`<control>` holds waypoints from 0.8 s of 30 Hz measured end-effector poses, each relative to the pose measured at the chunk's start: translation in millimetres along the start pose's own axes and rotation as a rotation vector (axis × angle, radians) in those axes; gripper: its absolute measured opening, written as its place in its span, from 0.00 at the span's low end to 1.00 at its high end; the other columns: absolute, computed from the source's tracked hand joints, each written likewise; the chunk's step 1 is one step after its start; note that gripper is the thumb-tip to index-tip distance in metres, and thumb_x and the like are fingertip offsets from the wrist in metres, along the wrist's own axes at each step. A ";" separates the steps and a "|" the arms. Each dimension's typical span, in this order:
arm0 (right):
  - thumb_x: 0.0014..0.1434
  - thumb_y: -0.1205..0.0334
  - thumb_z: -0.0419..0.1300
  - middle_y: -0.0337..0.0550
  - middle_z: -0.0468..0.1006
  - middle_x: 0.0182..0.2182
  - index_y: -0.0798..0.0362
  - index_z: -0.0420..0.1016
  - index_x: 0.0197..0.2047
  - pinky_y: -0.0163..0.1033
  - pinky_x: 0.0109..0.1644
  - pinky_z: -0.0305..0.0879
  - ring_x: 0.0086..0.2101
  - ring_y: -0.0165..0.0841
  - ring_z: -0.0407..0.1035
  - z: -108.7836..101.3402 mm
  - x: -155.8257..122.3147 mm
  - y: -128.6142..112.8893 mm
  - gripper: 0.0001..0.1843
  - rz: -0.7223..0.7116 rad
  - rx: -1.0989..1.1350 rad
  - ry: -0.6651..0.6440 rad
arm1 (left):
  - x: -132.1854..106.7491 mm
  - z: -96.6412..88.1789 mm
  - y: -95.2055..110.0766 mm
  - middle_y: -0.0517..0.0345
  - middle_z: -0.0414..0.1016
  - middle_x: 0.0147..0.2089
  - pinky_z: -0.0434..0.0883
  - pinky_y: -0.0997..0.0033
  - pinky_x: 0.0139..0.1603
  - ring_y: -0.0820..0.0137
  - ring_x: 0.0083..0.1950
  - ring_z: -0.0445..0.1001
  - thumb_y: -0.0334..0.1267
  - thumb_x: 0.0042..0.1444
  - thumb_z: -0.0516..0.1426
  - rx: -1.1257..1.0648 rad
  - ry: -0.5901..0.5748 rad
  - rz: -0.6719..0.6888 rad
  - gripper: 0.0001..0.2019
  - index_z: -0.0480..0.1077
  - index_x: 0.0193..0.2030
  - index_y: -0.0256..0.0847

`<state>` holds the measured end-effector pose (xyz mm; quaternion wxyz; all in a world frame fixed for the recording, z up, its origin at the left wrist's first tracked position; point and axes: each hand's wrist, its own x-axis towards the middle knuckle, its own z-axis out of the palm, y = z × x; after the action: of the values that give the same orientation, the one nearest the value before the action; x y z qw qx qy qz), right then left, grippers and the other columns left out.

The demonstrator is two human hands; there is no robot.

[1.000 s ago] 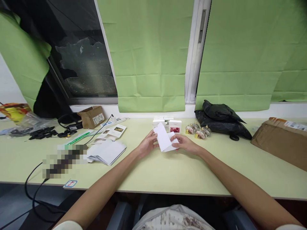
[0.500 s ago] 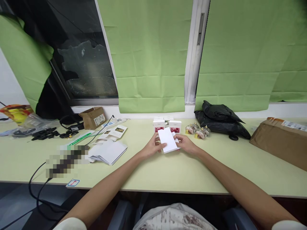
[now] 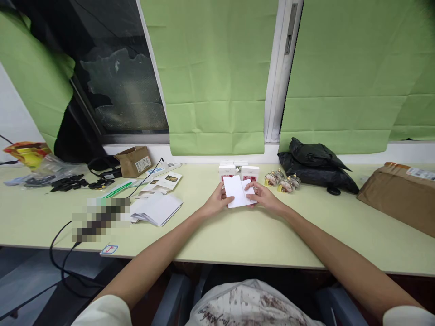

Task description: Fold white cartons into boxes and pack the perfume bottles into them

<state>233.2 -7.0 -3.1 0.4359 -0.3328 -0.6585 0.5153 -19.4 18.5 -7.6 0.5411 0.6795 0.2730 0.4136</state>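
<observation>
A white folded card or flat carton (image 3: 237,193) is held between both my hands just above the pale green table (image 3: 238,235). My left hand (image 3: 215,203) grips its left edge with curled fingers. My right hand (image 3: 264,197) pinches its right side. Right behind it stand small white boxes with red flower prints (image 3: 249,172). A cluster of small gold and silver trinkets (image 3: 282,182) lies just to the right of those boxes.
A stack of white flat cartons (image 3: 157,209) and printed leaflets (image 3: 165,181) lie to the left, with cables (image 3: 61,253), a small cardboard box (image 3: 134,160) and black clips. A black bag (image 3: 314,164) and a brown parcel (image 3: 397,194) sit at the right. Green blinds cover the window.
The white card was raised and open at an angle; it has been folded down flat and now lies lower between my hands, closer to the small boxes.
</observation>
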 end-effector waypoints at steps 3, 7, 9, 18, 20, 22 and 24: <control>0.53 0.48 0.75 0.36 0.79 0.34 0.46 0.65 0.49 0.41 0.34 0.76 0.30 0.34 0.77 -0.7 -0.7 0.8 0.29 0.002 0.026 -0.010 | 1.3 0.0 -1.1 0.39 0.74 0.63 0.76 0.56 0.52 0.52 0.59 0.76 0.46 0.56 0.69 -0.013 0.010 -0.008 0.42 0.53 0.72 0.44; 0.52 0.48 0.76 0.35 0.79 0.32 0.46 0.63 0.47 0.41 0.33 0.75 0.28 0.34 0.77 -1.4 0.7 3.1 0.30 -0.002 0.035 -0.012 | 2.7 -0.3 -2.5 0.38 0.74 0.62 0.77 0.61 0.44 0.54 0.55 0.78 0.48 0.54 0.70 -0.012 0.007 -0.019 0.45 0.51 0.73 0.45; 0.52 0.48 0.76 0.35 0.79 0.31 0.46 0.62 0.46 0.41 0.33 0.74 0.27 0.34 0.77 -1.8 1.5 4.5 0.30 -0.010 0.038 -0.013 | 3.1 -0.5 -3.5 0.38 0.74 0.62 0.76 0.64 0.40 0.56 0.52 0.79 0.49 0.54 0.70 -0.012 0.005 -0.017 0.46 0.51 0.73 0.45; 0.53 0.48 0.75 0.35 0.78 0.32 0.47 0.63 0.45 0.41 0.33 0.75 0.29 0.34 0.77 -1.0 1.4 8.2 0.28 -0.028 0.045 -0.009 | 5.4 -1.3 -9.4 0.41 0.77 0.57 0.72 0.70 0.35 0.62 0.45 0.78 0.52 0.56 0.69 -0.002 0.007 -0.075 0.39 0.56 0.66 0.40; 0.53 0.48 0.75 0.35 0.78 0.33 0.47 0.63 0.44 0.40 0.33 0.75 0.29 0.33 0.76 -0.7 1.7 8.9 0.27 -0.033 0.050 -0.008 | 5.5 -0.6 -9.2 0.41 0.77 0.56 0.71 0.70 0.34 0.62 0.45 0.78 0.53 0.56 0.68 0.007 0.008 -0.084 0.37 0.59 0.64 0.38; 0.53 0.49 0.75 0.35 0.78 0.32 0.47 0.63 0.44 0.40 0.33 0.75 0.29 0.33 0.76 -0.7 2.3 9.6 0.27 -0.034 0.052 -0.013 | 5.4 0.0 -8.1 0.41 0.77 0.55 0.71 0.70 0.33 0.62 0.45 0.78 0.53 0.56 0.68 0.012 0.012 -0.088 0.36 0.60 0.63 0.37; 0.54 0.48 0.75 0.35 0.78 0.32 0.47 0.62 0.44 0.39 0.33 0.75 0.29 0.33 0.77 -0.8 2.8 9.6 0.27 -0.032 0.054 -0.018 | 4.9 0.2 -6.4 0.41 0.77 0.55 0.71 0.71 0.32 0.62 0.45 0.78 0.53 0.56 0.68 0.017 0.012 -0.085 0.35 0.60 0.63 0.37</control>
<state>232.7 -1.8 -11.7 0.4471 -0.3058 -0.6534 0.5288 -16.2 24.1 -12.4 0.5507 0.6693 0.3084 0.3921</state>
